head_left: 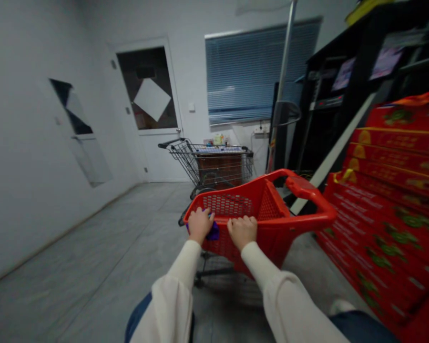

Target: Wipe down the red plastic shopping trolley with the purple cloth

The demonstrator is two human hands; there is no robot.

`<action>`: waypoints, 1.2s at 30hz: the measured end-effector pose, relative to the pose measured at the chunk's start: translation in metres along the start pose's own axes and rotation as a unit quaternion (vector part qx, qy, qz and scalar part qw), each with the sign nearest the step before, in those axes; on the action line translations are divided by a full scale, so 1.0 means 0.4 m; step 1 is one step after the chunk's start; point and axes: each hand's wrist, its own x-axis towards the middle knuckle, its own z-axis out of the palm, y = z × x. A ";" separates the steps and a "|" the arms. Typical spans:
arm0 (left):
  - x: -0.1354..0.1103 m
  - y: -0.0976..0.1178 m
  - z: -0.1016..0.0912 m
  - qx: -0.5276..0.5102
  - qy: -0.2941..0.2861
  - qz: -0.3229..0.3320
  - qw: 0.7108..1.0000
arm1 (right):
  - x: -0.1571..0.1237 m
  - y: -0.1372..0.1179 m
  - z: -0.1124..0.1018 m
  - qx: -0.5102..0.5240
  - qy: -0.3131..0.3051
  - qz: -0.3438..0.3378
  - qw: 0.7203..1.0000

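Observation:
A red plastic shopping cart (275, 238) stands sideways in front of me, its handle to the right. My left hand (200, 225) is closed over the near rim toward the cart's left end, with a crumpled purple cloth (213, 232) under its palm and fingers. Along the same rim, farther right, my right hand (242, 231) has its fingers curled over the red edge. The fingertips of both hands are partly hidden behind the rim.
Behind the red cart stands a black wire cart (186, 157) holding a brown box (219, 167). Stacked red cartons (389, 200) rise on the right. A metal pole (285, 62) is upright near the window blinds (246, 71). A white door (157, 152) is at the back.

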 end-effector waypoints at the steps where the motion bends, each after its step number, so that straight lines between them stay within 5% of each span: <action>1: -0.010 0.035 -0.001 -0.009 0.003 0.013 1.000 | 0.002 0.004 -0.001 -0.005 -0.002 -0.003 1.000; 5: -0.024 0.084 0.002 -0.037 0.001 0.040 0.999 | 0.001 0.025 0.000 -0.017 0.007 -0.026 0.999; 12: 0.037 -0.120 0.017 -0.016 -0.048 -0.032 0.998 | -0.012 0.031 0.018 -0.008 0.068 -0.054 0.996; 15: 0.045 -0.154 0.015 -0.009 -0.052 -0.057 0.997 | -0.015 0.025 0.019 -0.002 0.076 -0.053 0.996; 23: -0.025 0.068 0.005 -0.035 0.004 0.000 0.999 | -0.011 0.030 0.024 -0.013 0.070 -0.045 0.996; 26: -0.038 0.095 0.006 -0.049 0.006 0.006 0.999 | -0.009 0.038 0.027 -0.017 0.071 -0.055 0.996; 30: -0.017 0.015 0.010 -0.046 -0.017 0.009 0.999 | -0.010 0.039 0.023 -0.015 0.076 -0.066 0.995; 36: 0.036 -0.139 0.017 -0.016 -0.058 -0.084 0.995 | -0.017 0.032 0.029 -0.007 0.094 -0.071 0.993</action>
